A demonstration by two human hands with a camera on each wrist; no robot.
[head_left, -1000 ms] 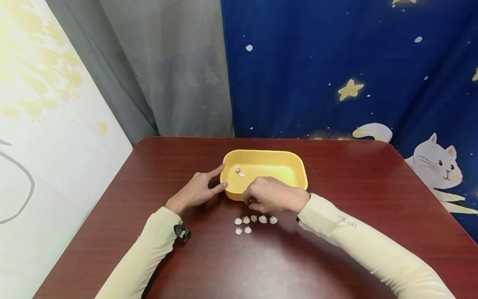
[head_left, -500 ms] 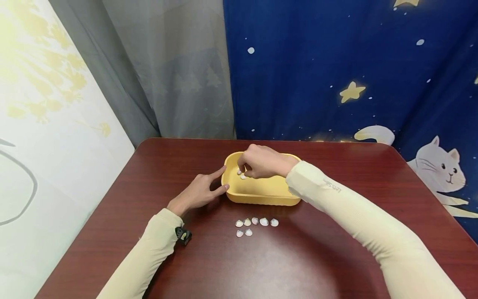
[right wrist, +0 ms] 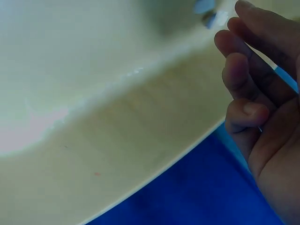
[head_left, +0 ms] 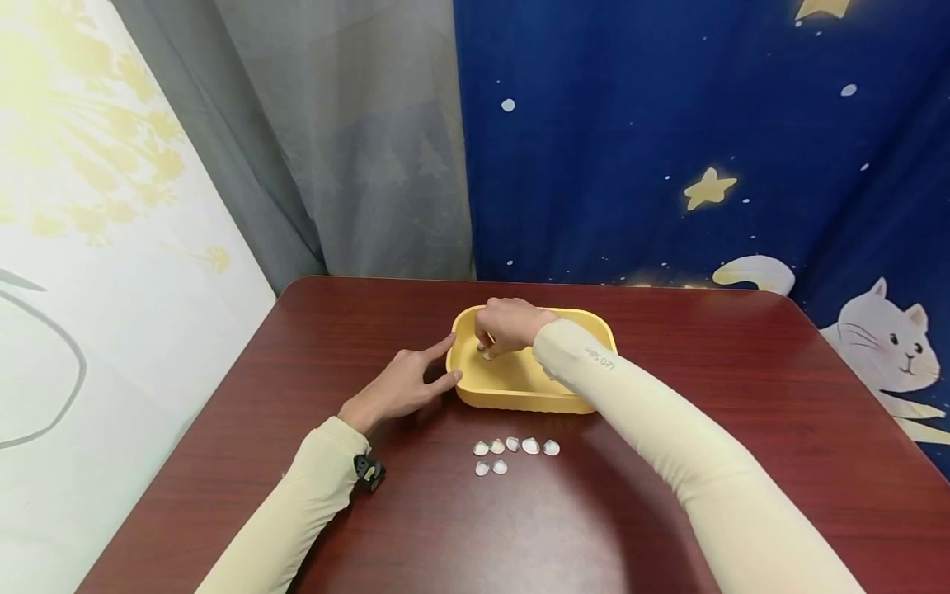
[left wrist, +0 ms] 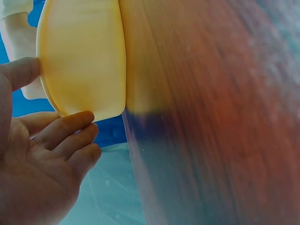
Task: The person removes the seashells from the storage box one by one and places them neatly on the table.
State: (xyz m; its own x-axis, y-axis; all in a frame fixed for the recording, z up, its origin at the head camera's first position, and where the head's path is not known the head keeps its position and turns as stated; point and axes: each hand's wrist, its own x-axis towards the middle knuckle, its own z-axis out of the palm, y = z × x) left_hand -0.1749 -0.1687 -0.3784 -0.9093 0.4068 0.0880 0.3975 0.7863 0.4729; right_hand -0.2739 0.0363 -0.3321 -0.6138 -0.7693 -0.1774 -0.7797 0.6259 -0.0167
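Observation:
A yellow plastic basin [head_left: 519, 402] stands on the table. My left hand [head_left: 401, 384] touches its left end with extended thumb and index finger; in the left wrist view the left hand's other fingers [left wrist: 75, 140] lie loosely bent beside the basin's wall [left wrist: 84, 56]. Inside the basin, my right hand [head_left: 508, 323] reaches down with loosely bent fingers over two small seashells [head_left: 486, 355]. The right wrist view has the seashells [right wrist: 208, 14] blurred, just beyond the right hand's fingertips. Between those fingers nothing is visible.
Nearer the body, several white seashells [head_left: 530, 446] lie on the dark red wooden table [head_left: 416, 528] in two rows, the front row holding two. Behind the table's far edge hang grey and blue curtains [head_left: 594, 165]. A white patterned wall hanging [head_left: 111, 289] is at left.
My right hand has moved from the basin's front edge, above the table shells, into the basin and down to the shells there. The left hand stays at the basin's left end.

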